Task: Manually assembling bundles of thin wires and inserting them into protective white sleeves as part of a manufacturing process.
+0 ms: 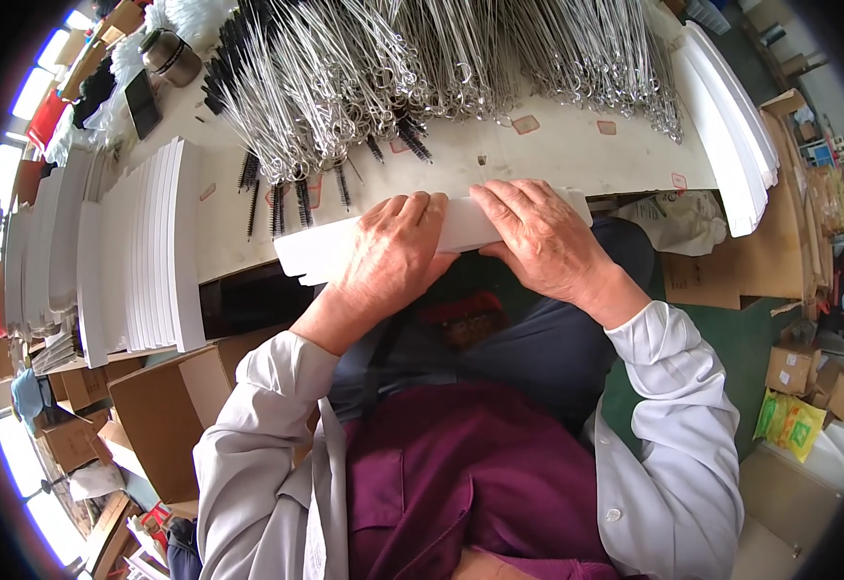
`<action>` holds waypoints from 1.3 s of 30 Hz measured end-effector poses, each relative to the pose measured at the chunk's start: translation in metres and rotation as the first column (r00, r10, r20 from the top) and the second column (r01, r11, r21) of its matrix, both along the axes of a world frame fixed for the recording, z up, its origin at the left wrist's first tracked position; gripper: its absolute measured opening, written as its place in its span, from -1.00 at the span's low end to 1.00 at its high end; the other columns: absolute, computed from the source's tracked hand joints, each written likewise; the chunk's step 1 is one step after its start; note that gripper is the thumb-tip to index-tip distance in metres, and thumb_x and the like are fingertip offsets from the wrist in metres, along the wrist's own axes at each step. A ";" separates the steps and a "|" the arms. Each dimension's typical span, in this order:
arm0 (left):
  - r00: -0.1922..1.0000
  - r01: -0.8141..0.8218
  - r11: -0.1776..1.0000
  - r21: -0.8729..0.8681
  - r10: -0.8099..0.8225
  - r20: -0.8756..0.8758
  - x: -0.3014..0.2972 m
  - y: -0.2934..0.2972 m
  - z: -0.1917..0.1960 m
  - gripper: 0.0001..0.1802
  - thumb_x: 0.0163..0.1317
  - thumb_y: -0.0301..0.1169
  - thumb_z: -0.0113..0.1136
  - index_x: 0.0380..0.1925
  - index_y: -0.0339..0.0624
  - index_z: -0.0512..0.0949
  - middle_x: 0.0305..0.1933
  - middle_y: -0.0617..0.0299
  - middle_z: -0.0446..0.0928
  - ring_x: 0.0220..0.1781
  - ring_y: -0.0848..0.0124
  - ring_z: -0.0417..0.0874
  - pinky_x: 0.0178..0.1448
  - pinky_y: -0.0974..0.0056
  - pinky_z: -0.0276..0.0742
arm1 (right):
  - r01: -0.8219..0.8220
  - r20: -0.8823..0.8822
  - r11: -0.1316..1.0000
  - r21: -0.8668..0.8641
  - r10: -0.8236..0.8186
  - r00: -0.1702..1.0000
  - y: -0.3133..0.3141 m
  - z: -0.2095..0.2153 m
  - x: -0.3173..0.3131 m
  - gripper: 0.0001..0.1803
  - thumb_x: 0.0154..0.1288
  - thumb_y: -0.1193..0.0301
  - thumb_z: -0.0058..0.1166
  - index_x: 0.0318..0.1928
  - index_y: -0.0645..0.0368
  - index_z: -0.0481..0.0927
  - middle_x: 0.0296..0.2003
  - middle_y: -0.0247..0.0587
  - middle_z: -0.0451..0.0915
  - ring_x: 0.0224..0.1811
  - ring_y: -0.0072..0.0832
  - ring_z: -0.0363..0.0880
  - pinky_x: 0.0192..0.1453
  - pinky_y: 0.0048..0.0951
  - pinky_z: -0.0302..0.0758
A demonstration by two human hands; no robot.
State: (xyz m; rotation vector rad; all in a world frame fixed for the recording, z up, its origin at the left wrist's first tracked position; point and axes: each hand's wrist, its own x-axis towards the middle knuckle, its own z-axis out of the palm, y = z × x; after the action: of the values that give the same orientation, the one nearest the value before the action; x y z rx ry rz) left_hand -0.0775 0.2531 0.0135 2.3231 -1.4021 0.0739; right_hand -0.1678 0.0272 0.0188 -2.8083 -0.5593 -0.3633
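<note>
At the table's near edge I hold a long, narrow white paper box [466, 224], lying crosswise. My left hand [390, 253] is closed around its left half, fingers over the top and thumb on the near side. My right hand [543, 237] grips the right half in the same way, its thumb also along the near side. Whether anything is inside the box cannot be seen. Beyond it lies a large heap of wire-handled brushes [344, 87] with looped ends and black bristles. Several small black brush heads [303, 205] point toward me.
White flat-sided boxes [142, 256] stand in a row on the left, and more white boxes [728, 126] are stacked at the right edge. A flask [170, 58] and a dark phone [142, 103] sit at the back left. Cardboard cartons [166, 416] stand low on the left.
</note>
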 end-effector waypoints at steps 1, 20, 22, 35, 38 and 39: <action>1.000 0.010 1.000 0.007 -0.010 -0.009 0.000 0.000 0.001 -0.23 0.09 -0.20 0.51 0.25 -0.35 0.45 0.14 -0.05 0.56 0.17 0.00 0.63 0.24 0.00 0.55 | -0.001 0.000 1.000 0.000 0.001 1.000 -0.003 -0.001 0.000 -0.27 0.15 0.36 0.43 0.31 0.34 0.47 0.18 0.03 0.56 0.20 -0.06 0.53 0.37 -0.09 0.47; 0.983 -0.141 0.988 -0.069 0.148 0.107 0.023 -0.020 -0.019 -0.33 0.19 -0.26 0.43 0.23 -0.40 0.47 0.14 -0.09 0.58 0.20 0.00 0.58 0.27 0.01 0.52 | 0.021 0.107 1.000 0.020 -0.023 0.994 -0.057 -0.027 0.034 -0.36 0.24 0.34 0.36 0.32 0.26 0.53 0.24 -0.09 0.59 0.30 -0.13 0.51 0.46 -0.19 0.44; 0.979 -0.153 0.987 -0.059 0.159 0.130 0.017 -0.018 -0.024 -0.29 0.15 -0.24 0.46 0.23 -0.41 0.46 0.14 -0.06 0.57 0.21 0.04 0.57 0.31 0.03 0.50 | 0.016 0.103 1.000 0.014 -0.018 0.995 -0.054 -0.027 0.029 -0.37 0.26 0.35 0.34 0.32 0.27 0.53 0.24 -0.08 0.59 0.31 -0.12 0.49 0.46 -0.19 0.44; 0.951 -0.143 0.984 0.107 0.106 0.292 0.007 0.015 -0.045 -0.28 0.18 -0.49 0.08 0.40 -0.52 0.32 0.48 -0.26 0.34 0.53 -0.11 0.33 0.63 -0.10 0.19 | 0.042 0.073 0.998 -0.053 -0.038 0.997 -0.014 -0.045 0.021 -0.29 0.26 0.45 0.16 0.42 0.37 0.38 0.44 0.06 0.40 0.53 -0.05 0.33 0.66 -0.06 0.18; 0.935 -0.186 0.975 0.118 0.139 0.326 0.009 0.046 -0.048 -0.27 0.18 -0.52 0.09 0.41 -0.52 0.31 0.49 -0.27 0.34 0.53 -0.10 0.34 0.63 -0.12 0.19 | 0.195 0.105 0.972 -0.132 -0.182 0.978 -0.059 -0.047 0.010 -0.27 0.29 0.39 0.22 0.44 0.36 0.36 0.45 0.03 0.39 0.54 -0.10 0.31 0.68 -0.09 0.15; 0.932 -0.186 0.975 0.121 0.136 0.337 0.009 0.051 -0.048 -0.28 0.19 -0.52 0.09 0.41 -0.52 0.32 0.48 -0.28 0.34 0.52 -0.11 0.35 0.62 -0.13 0.19 | 0.192 0.106 0.972 -0.137 -0.178 0.978 -0.066 -0.048 0.008 -0.27 0.29 0.39 0.22 0.44 0.36 0.36 0.45 0.03 0.39 0.54 -0.10 0.31 0.68 -0.09 0.15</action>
State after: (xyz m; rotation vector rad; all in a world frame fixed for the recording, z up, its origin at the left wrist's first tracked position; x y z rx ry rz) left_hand -0.0686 0.3039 -0.0349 2.6439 -1.4022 0.4354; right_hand -0.1598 -0.0387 -0.0289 -3.0080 -0.3564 -0.5124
